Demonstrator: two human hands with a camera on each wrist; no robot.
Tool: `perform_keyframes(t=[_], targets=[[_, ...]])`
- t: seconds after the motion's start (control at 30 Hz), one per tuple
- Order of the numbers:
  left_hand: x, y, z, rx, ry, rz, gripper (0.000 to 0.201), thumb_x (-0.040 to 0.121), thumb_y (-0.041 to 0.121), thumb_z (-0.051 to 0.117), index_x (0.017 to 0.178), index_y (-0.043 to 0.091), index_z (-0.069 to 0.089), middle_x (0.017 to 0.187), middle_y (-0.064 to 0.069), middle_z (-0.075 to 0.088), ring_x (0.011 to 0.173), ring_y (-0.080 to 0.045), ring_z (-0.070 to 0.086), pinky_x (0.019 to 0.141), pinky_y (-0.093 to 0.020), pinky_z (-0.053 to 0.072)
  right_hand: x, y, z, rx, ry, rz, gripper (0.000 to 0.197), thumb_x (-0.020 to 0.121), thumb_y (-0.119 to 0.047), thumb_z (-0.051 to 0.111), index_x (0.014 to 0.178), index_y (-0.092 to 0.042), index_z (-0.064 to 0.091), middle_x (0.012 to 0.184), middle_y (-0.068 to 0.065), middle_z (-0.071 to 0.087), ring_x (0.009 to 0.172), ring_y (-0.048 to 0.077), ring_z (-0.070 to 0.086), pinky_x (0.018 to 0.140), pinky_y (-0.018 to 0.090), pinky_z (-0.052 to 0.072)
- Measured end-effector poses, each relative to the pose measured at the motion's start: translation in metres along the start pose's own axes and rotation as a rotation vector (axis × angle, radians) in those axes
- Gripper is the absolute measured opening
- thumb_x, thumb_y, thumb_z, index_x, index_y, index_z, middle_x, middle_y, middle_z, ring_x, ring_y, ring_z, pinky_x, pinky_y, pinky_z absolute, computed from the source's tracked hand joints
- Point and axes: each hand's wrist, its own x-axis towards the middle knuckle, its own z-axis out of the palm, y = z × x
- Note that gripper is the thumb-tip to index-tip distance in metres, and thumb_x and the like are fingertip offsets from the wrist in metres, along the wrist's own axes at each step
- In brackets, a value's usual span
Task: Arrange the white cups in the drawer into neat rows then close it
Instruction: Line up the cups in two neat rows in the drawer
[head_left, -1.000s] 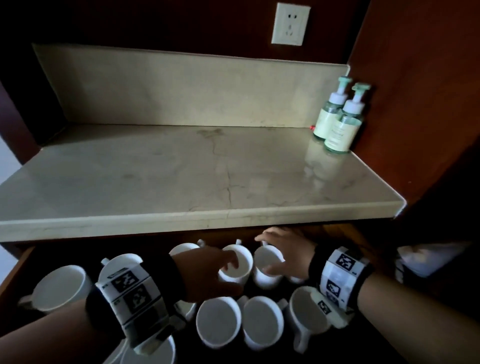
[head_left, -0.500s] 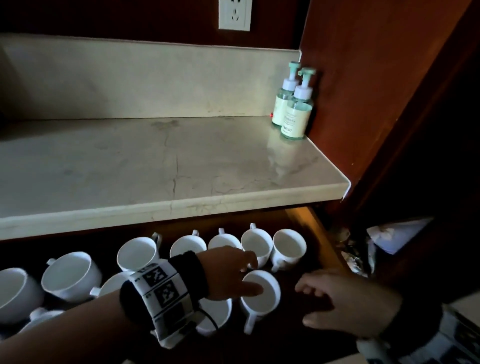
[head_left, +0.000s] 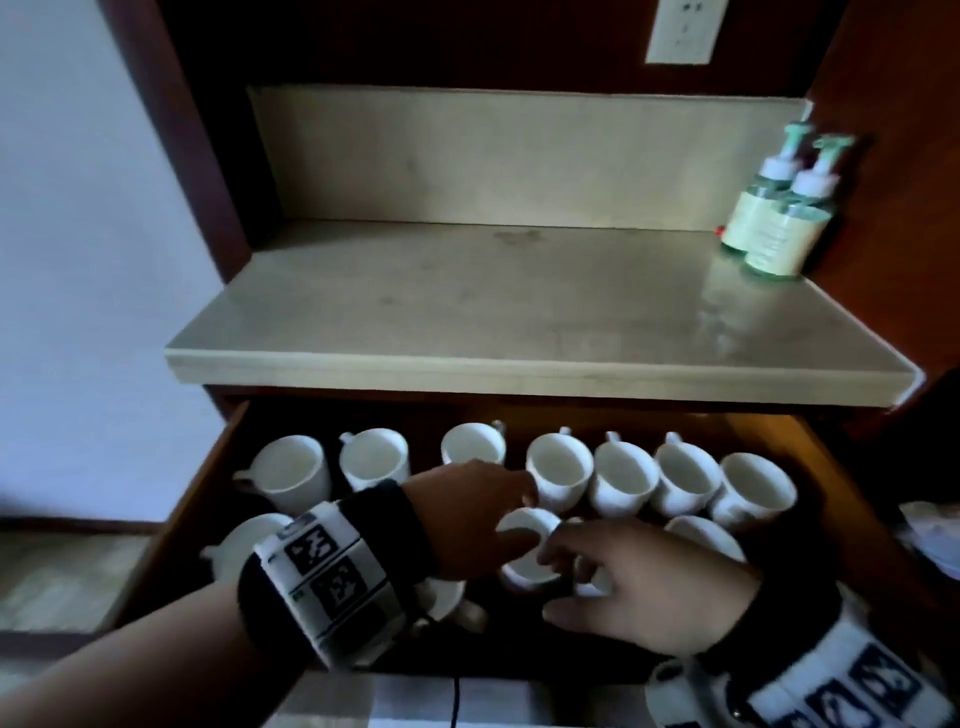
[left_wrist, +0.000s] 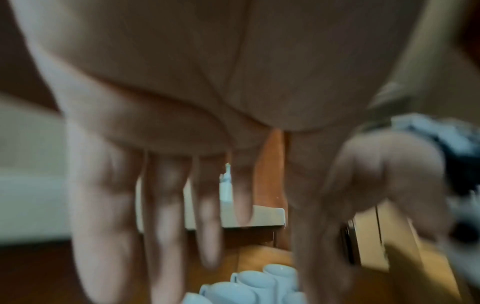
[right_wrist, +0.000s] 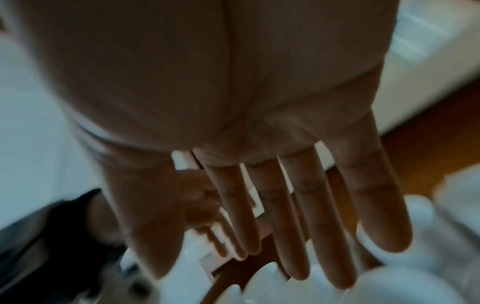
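Drawer: the open dark wooden drawer (head_left: 223, 457) is pulled out below the pale stone table (head_left: 519, 322) and holds the white ceramic cups.
Back row: seven white cups stand upright along the rear of the drawer, from the far-left cup (head_left: 291, 470) to the far-right cup (head_left: 756, 491); the four on the right touch or nearly touch one another, while the three on the left stand further apart.
Front cups: a white cup in the middle (head_left: 527, 553) sits just in front of the back row, between the two hands; another white cup (head_left: 704, 535) shows behind the right hand, and more white cups are partly hidden under the left wrist, near the drawer's front left.
Left hand: the left hand (head_left: 467, 525) reaches over the drawer with its fingertips at the rim of the middle cup; the left wrist view, though blurred, shows the fingers (left_wrist: 166, 205) straight and spread, wrapped round nothing.
Right hand: the right hand (head_left: 644, 587) hovers low over the front of the drawer, touching or just beside the same cup; whether it touches I cannot tell. In the right wrist view its fingers (right_wrist: 309, 205) are straight and slightly apart above the white cups, holding nothing.
Wrists: each wrist wears a black band with a white block of printed markers.
Table: two green-capped pump bottles (head_left: 774, 218) stand side by side at the back right corner.
Wall: a white socket plate (head_left: 683, 28) sits above the table.
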Motion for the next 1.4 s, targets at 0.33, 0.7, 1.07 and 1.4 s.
perform_keyframes(t=[0.33,0.7,1.07,1.4], targets=[[-0.059,-0.038,-0.013,-0.065,0.044,0.002,0.037,0.091,0.048,0.053,0.119,0.024,0.057,0.115,0.005,0.067,0.099,-0.013,0.066,0.086,-0.029,0.053,0.002,0.015,0.003,0.338,-0.004,0.302,0.022,0.086,-0.029,0.068,0.103,-0.016,0.064,0.094,0.002,0.067,0.074,-0.004,0.060,0.052,0.006,0.043],[-0.006,0.029,0.015,-0.069,0.047,-0.042,0.039,0.090,0.046,0.056,0.123,0.025,0.054,0.115,0.006,0.065,0.099,-0.012,0.064,0.075,-0.019,0.040,-0.024,0.024,0.004,0.020,0.099,0.053,0.026,0.082,-0.047,0.063,0.096,-0.026,0.060,0.087,-0.010,0.064,0.082,0.001,0.060,0.074,0.014,0.048],[-0.071,-0.030,-0.010,-0.143,0.060,-0.218,0.031,0.090,0.042,0.058,0.116,0.026,0.060,0.110,0.008,0.068,0.090,-0.004,0.064,0.084,-0.023,0.053,0.037,-0.065,0.006,-0.130,0.045,-0.192,0.022,0.085,-0.045,0.060,0.083,-0.030,0.044,0.079,-0.011,0.053,0.084,0.015,0.060,0.076,0.033,0.050],[-0.163,-0.147,-0.044,-0.110,0.079,-0.368,0.037,0.091,0.040,0.056,0.125,0.027,0.052,0.117,0.006,0.067,0.084,-0.004,0.061,0.078,-0.018,0.050,0.136,-0.166,0.033,-0.222,-0.049,-0.122,0.042,0.085,-0.052,0.058,0.117,-0.025,0.054,0.108,-0.003,0.061,0.098,0.018,0.059,0.085,0.036,0.051]])
